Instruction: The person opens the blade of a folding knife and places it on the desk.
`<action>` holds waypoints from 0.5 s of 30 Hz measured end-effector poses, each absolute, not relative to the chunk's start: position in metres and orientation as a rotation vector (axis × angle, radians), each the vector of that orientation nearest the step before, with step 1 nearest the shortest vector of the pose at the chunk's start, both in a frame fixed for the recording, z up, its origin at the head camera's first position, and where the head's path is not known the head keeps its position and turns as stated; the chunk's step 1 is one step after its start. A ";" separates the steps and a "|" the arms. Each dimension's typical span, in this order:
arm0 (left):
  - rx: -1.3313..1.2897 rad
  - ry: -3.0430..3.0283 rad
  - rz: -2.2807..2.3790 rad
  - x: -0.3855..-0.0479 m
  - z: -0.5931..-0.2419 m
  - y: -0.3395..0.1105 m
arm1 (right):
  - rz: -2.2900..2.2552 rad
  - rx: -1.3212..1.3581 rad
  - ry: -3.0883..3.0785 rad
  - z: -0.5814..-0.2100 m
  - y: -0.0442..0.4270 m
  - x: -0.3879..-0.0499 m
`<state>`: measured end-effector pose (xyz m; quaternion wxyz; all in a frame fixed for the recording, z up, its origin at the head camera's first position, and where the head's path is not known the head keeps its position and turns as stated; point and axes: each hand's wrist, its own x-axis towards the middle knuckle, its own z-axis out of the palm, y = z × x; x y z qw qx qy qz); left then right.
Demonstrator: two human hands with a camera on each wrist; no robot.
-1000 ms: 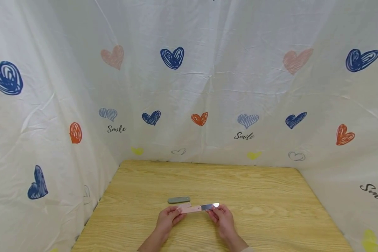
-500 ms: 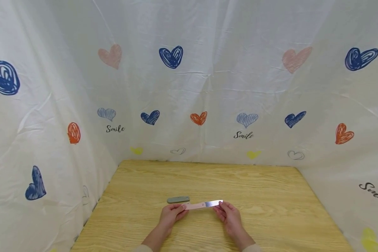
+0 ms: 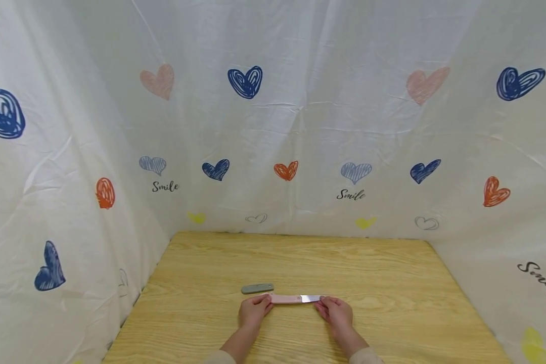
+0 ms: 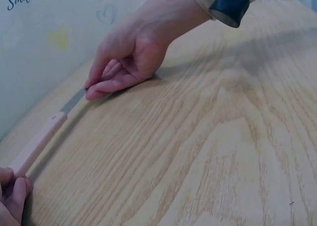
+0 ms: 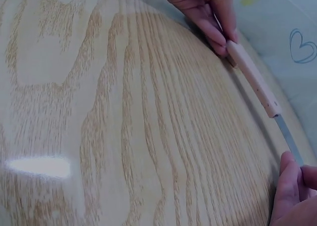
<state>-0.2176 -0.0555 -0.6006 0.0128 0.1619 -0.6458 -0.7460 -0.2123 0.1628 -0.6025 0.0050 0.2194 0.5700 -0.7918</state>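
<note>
A folding knife with a pink handle (image 3: pixel 285 299) and a bright metal blade (image 3: pixel 310 299) is stretched out straight between both hands. My left hand (image 3: pixel 253 312) pinches the free end of the handle. The blade's tip is pinched between thumb and fingers of my right hand (image 3: pixel 338 314), which hide it. In the left wrist view the handle (image 4: pixel 39 142) and blade (image 4: pixel 73 101) are held just above the wood. The right wrist view shows the handle (image 5: pixel 253 78) running from the left fingers to the blade (image 5: pixel 288 137).
A grey-green closed folding knife (image 3: pixel 257 288) lies on the wooden table (image 3: pixel 346 263), just behind the left hand. A white curtain (image 3: pixel 291 121) printed with hearts surrounds the table's back and sides.
The pink knife, angled up to the right earlier, now lies nearly level across the view. Both hands have shifted to the right, still gripping its two ends.
</note>
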 end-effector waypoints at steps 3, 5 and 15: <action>0.525 -2.052 -2.218 -0.218 -0.602 -0.052 | -2.436 0.728 1.826 -0.601 0.163 -0.213; 0.545 -2.082 -2.148 -0.218 -0.603 -0.050 | -2.409 0.753 1.844 -0.600 0.164 -0.212; 0.579 -2.200 -1.930 -0.219 -0.603 -0.046 | -2.331 0.908 1.872 -0.597 0.162 -0.213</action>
